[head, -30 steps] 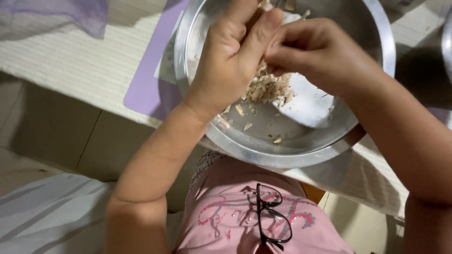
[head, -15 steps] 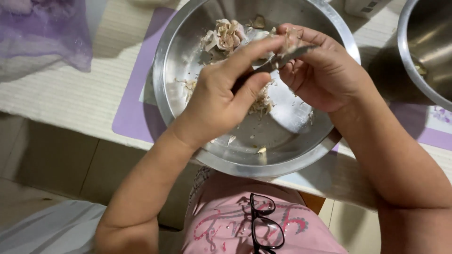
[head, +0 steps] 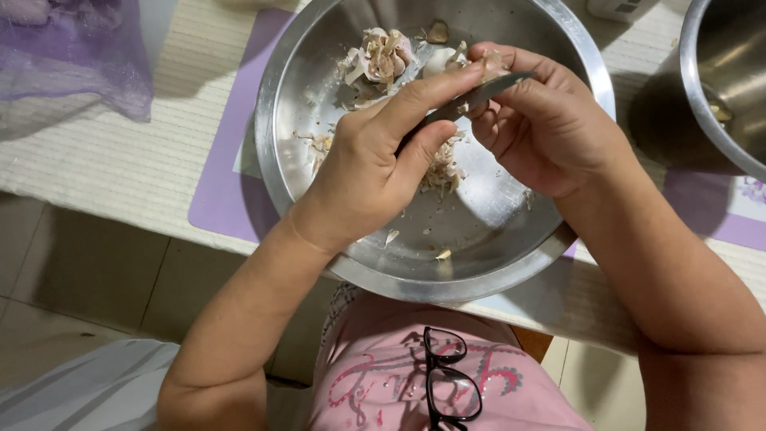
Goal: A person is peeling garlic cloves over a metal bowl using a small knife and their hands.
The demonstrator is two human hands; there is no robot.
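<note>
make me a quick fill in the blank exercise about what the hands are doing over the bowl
1. The left hand holds a small ____ with its blade pointing toward the other hand.
2. The right hand pinches a garlic clove at its ____.
3. Both hands work above a large round ____ bowl scattered with garlic skins.
4. A pair of black ____ hangs from the neck of the pink shirt.

Missing words: knife; fingertips; metal; glasses
</note>
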